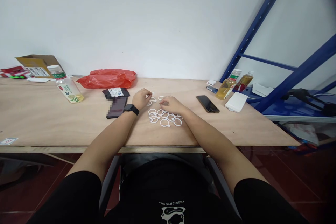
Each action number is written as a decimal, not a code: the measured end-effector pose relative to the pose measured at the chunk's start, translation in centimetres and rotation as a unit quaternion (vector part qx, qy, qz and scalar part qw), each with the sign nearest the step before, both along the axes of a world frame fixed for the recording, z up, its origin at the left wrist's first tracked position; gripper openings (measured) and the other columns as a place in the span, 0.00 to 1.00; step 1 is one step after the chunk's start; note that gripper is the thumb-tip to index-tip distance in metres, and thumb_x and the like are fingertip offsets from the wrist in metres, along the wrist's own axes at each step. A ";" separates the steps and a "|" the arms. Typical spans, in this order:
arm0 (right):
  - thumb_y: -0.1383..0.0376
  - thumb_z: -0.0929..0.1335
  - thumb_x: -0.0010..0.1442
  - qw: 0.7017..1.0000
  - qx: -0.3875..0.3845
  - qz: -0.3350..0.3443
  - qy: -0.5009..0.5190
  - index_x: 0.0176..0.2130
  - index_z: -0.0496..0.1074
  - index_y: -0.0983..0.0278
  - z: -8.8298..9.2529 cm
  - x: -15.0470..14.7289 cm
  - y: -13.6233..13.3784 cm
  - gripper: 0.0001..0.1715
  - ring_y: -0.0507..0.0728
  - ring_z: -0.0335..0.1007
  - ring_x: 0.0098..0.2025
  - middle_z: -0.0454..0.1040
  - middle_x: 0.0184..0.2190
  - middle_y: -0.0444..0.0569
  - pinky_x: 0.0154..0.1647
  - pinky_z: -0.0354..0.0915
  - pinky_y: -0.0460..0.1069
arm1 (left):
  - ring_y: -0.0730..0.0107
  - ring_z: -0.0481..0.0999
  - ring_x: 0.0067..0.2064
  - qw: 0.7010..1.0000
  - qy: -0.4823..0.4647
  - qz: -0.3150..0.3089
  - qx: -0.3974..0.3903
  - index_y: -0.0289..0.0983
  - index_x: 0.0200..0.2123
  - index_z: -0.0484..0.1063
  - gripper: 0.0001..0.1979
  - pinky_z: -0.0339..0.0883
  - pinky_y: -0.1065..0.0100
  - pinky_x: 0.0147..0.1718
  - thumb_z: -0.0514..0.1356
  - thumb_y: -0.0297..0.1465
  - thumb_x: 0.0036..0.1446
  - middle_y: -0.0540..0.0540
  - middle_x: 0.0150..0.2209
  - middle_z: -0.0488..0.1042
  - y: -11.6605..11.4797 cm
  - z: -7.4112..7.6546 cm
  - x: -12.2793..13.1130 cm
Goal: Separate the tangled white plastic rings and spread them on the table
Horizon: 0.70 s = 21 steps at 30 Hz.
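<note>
Several white plastic rings (165, 117) lie in a loose cluster on the wooden table (39, 119) in front of me. My left hand (142, 98), with a black watch on its wrist, rests at the far left edge of the cluster; its fingers are curled in a pinch on a small white ring. My right hand (172, 104) lies over the far right part of the cluster, fingers bent down onto the rings; I cannot make out what it grips.
A dark pouch with a white label (116, 105) lies left of my left hand. A black phone (207, 104) and a white power bank (236, 102) lie to the right. Bottles (67, 86) (228, 86), a red bag (108, 78), a cardboard box (38, 64); blue shelving (286, 80) stands at right.
</note>
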State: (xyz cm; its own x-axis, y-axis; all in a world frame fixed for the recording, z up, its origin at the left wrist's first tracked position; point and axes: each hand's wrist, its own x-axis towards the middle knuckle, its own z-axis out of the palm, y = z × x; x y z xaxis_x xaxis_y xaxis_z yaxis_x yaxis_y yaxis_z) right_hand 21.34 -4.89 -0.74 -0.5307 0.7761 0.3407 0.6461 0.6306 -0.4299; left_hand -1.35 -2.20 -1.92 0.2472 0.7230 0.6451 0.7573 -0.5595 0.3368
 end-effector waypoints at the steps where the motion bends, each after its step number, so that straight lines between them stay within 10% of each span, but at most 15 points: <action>1: 0.62 0.73 0.53 1.000 0.003 0.005 -0.013 0.37 0.80 0.61 0.0 0.1 0.0 0.09 0.60 0.71 0.47 0.79 0.41 0.51 0.53 0.62 0.54 | 0.64 0.74 0.38 1.000 0.009 0.007 -0.010 0.37 0.35 0.78 0.07 0.67 0.64 0.40 0.59 0.31 0.58 0.43 0.37 0.77 0.3 -0.4 -0.1; 21: 0.61 0.70 0.52 0.987 -0.071 -0.060 0.132 0.31 0.76 0.64 -0.6 0.3 0.3 0.08 0.50 0.61 0.24 0.68 0.20 0.39 0.27 0.54 0.44 | 0.65 0.78 0.37 0.986 0.086 -0.126 -0.060 0.39 0.41 0.80 0.12 0.67 0.66 0.38 0.58 0.34 0.60 0.45 0.38 0.81 -3.3 1.4 3.5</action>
State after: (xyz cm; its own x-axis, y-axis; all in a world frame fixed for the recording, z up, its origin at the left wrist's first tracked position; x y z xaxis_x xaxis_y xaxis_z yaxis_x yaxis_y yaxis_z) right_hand 21.66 -4.61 -1.35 -0.3390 0.8778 0.3384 0.5672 0.4777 -0.6709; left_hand 2.12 -5.52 -0.55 0.5276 0.6933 0.4909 0.6507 -0.7013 0.2910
